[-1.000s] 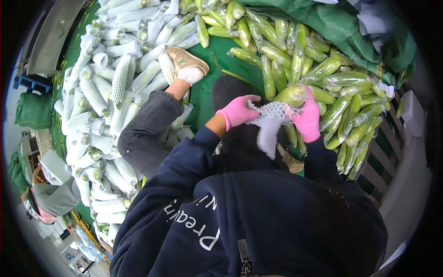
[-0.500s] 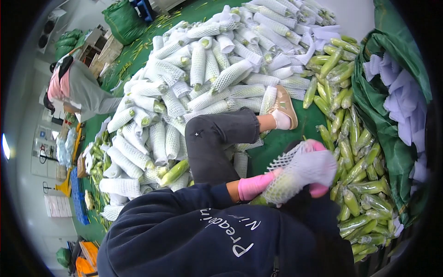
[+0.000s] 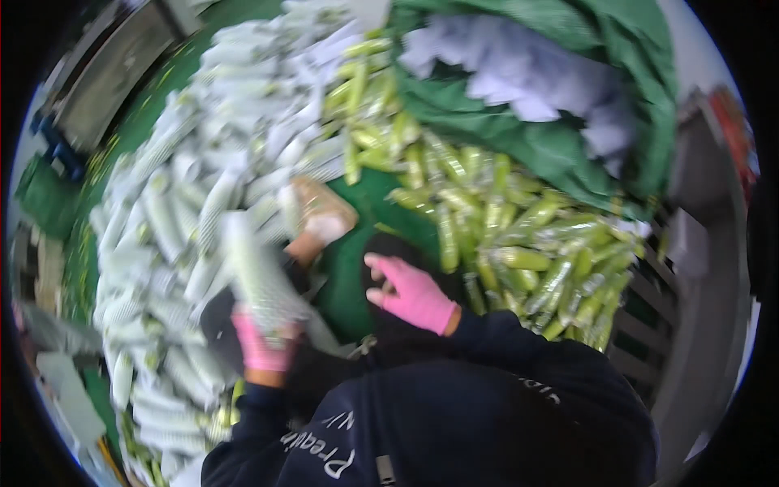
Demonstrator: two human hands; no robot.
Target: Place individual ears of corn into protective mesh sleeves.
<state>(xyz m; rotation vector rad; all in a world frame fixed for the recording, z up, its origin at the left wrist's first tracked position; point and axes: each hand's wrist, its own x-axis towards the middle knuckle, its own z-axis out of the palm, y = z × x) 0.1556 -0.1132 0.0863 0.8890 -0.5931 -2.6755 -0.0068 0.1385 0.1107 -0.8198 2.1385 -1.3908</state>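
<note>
My left hand (image 3: 264, 345), in a pink glove, is closed round the lower end of an ear of corn in a white foam net sleeve (image 3: 261, 268). The sleeved ear stands nearly upright above my leg and is smeared by motion. Over the dark trouser leg to the right, my right hand (image 3: 411, 294), also in pink, is raised with its fingers apart and nothing in it. Beyond and to the right of that hand lie green ears of corn in clear plastic (image 3: 519, 258).
A large heap of foam-sleeved ears (image 3: 174, 223) covers the left side. At the far right, a green sack (image 3: 649, 89) stands with loose white foam sleeves (image 3: 527, 73) in its mouth. My shoe (image 3: 324, 203) rests between the heaps. A grey slatted crate-like thing (image 3: 698, 211) borders the right.
The view has swung right. My hands have parted: the left carries the sleeved ear to the left, and the right has let go and opened.
</note>
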